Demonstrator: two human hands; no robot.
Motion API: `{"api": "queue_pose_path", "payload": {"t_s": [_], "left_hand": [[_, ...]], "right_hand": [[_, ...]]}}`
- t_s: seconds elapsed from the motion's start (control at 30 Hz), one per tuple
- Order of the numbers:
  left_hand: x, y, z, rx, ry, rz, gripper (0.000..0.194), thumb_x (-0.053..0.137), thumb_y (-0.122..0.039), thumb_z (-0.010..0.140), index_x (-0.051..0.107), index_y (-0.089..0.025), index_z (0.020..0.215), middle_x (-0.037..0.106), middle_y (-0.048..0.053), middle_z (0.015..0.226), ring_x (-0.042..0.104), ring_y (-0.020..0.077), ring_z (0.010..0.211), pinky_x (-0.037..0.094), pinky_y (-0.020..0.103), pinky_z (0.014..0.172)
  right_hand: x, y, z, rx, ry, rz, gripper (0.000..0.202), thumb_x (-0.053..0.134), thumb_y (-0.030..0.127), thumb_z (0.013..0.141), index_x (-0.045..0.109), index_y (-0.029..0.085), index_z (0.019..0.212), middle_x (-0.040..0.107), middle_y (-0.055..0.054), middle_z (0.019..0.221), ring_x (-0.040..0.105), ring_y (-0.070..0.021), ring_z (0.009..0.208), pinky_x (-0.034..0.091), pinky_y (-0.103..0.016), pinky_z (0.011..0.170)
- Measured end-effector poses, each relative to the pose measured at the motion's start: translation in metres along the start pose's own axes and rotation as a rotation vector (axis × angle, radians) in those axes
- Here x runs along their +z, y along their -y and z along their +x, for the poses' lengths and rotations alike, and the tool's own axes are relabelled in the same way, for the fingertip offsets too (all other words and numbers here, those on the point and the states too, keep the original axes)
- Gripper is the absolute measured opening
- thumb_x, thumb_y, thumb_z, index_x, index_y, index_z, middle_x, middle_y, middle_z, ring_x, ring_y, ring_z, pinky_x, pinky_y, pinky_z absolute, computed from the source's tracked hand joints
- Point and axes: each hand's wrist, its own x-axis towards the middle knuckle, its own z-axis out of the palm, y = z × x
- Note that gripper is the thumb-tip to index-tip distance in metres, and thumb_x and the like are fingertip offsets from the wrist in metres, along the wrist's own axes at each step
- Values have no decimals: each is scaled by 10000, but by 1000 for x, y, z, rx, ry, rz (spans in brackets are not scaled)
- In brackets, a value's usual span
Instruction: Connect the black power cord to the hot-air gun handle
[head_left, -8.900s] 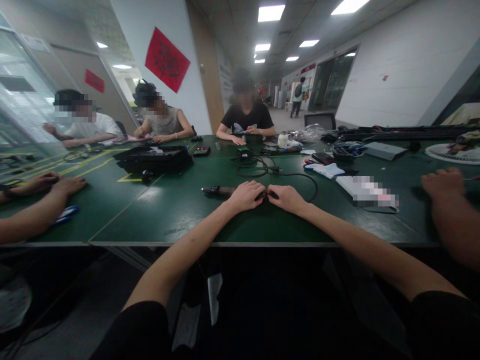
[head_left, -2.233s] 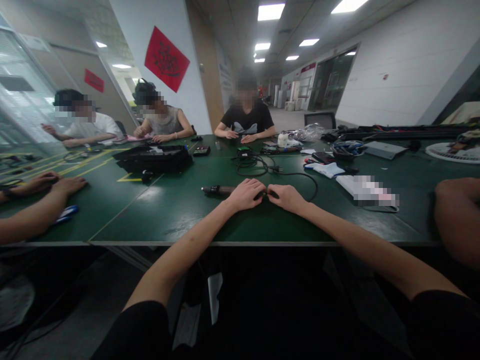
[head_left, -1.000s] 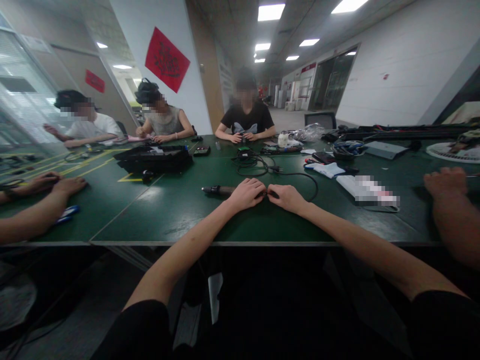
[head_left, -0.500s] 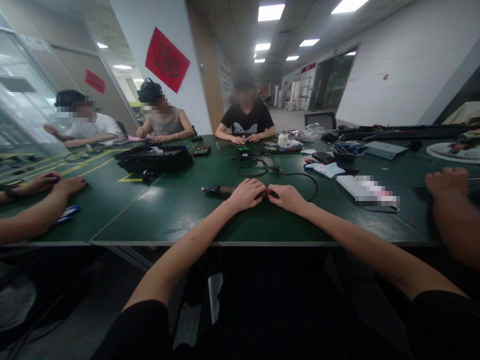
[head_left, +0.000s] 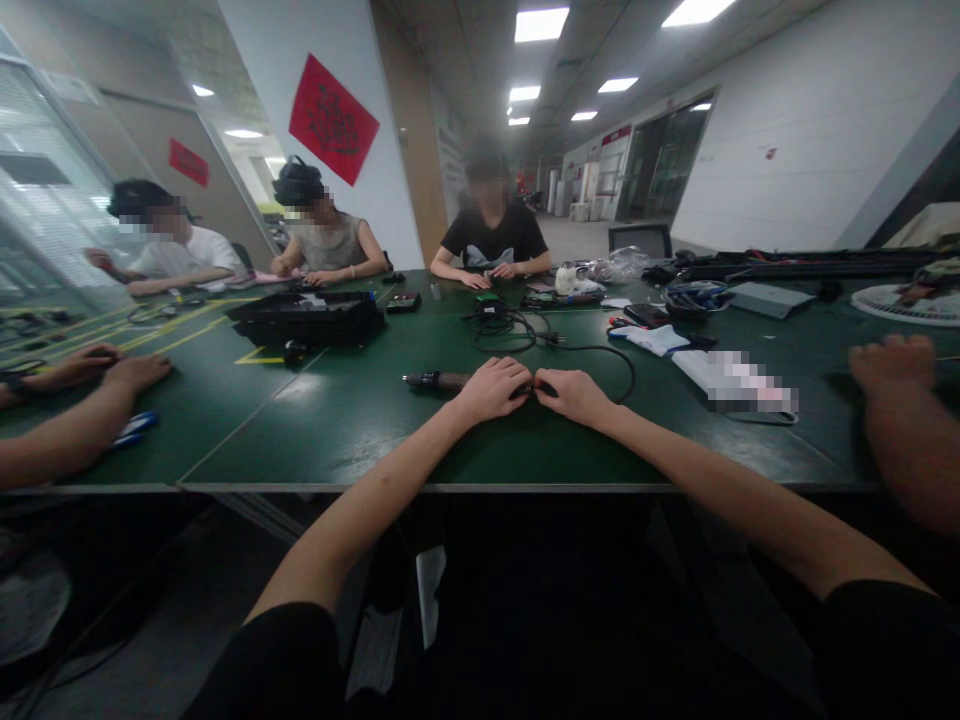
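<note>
A dark electric screwdriver-like tool (head_left: 450,381) lies on the green table (head_left: 285,435), its metal tip pointing left. My left hand (head_left: 496,388) is wrapped over its rear part, fingers closed. Close against it, my right hand (head_left: 571,396) pinches the black connector of a cable at the tool's back end. That black cable (head_left: 632,370) curves from the right of my hands up to a loose coil (head_left: 499,318) behind them. My fingers hide the exact joint between tool and connector.
Behind on the left sits a black tray (head_left: 307,320). To the right lie a blue-white cloth (head_left: 660,338) and a white packet (head_left: 705,378). Other people's hands rest at the far left (head_left: 135,373) and right (head_left: 892,365); a person (head_left: 495,240) sits opposite.
</note>
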Motion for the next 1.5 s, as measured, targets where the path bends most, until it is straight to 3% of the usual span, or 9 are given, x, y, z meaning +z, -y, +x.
{"api": "queue_pose_path", "payload": {"t_s": [0.13,0.27,0.43,0.53,0.83,1.0,1.17,1.33,1.5], "left_hand": [[0,0,0,-62,-22,16,277,523,-447,1040,647,-230,1160,692,96,1187,565,276,1173,424,431,975],[2,1,1,-12,-6,-1,308,501,-484,1052,624,-241,1197,685,82,1219,587,257,1166,443,392,949],[6,1,3,-100,27,20,362,354,-479,1103,622,-236,1111,708,59,1025,656,232,964,465,364,857],[8,3,2,-33,58,5,387,424,-562,1068,597,-236,1184,711,65,1081,666,241,991,476,360,849],[15,8,5,-110,41,53,263,455,-433,1063,614,-240,1143,713,64,1017,670,237,945,484,347,803],[15,27,0,-289,73,58,275,480,-452,1048,641,-239,1114,731,76,1033,681,241,962,470,328,776],[12,66,-15,-565,111,75,272,505,-466,1028,676,-257,1066,743,78,1094,683,263,1001,471,339,793],[8,109,-44,-907,102,127,230,550,-421,996,703,-253,1032,742,102,1083,676,296,1032,475,389,878],[8,142,-81,-1210,0,194,192,536,-341,990,692,-234,1022,726,106,1146,639,314,1114,440,443,970]], "right_hand": [[-1,0,0,-4,7,17,68,596,282,985,628,244,1031,737,-34,953,666,-201,821,398,-272,721],[-1,0,-1,-8,5,20,66,599,288,991,632,245,1028,742,-37,964,670,-206,832,403,-275,724],[0,-2,0,-2,9,29,85,593,309,1015,637,245,1050,750,-45,987,682,-210,852,410,-281,731],[0,-2,0,3,8,35,111,581,336,1033,645,246,1047,754,-47,990,688,-214,865,411,-285,728],[-5,4,-1,29,-29,-33,246,474,374,1086,676,234,1071,750,-70,1025,676,-222,918,432,-307,770],[-9,7,-1,7,-91,-51,236,484,335,1074,694,236,1113,747,-87,1127,637,-254,1069,480,-337,830],[-12,7,-2,-20,-122,-24,230,485,316,1072,695,237,1117,743,-83,1176,610,-261,1118,516,-365,881],[-12,5,-2,-41,-110,-18,222,484,322,1075,686,233,1101,733,-88,1193,589,-261,1149,528,-361,847],[-12,2,-3,-42,-92,-6,214,486,321,1075,676,227,1105,731,-89,1173,594,-252,1115,526,-355,858]]}}
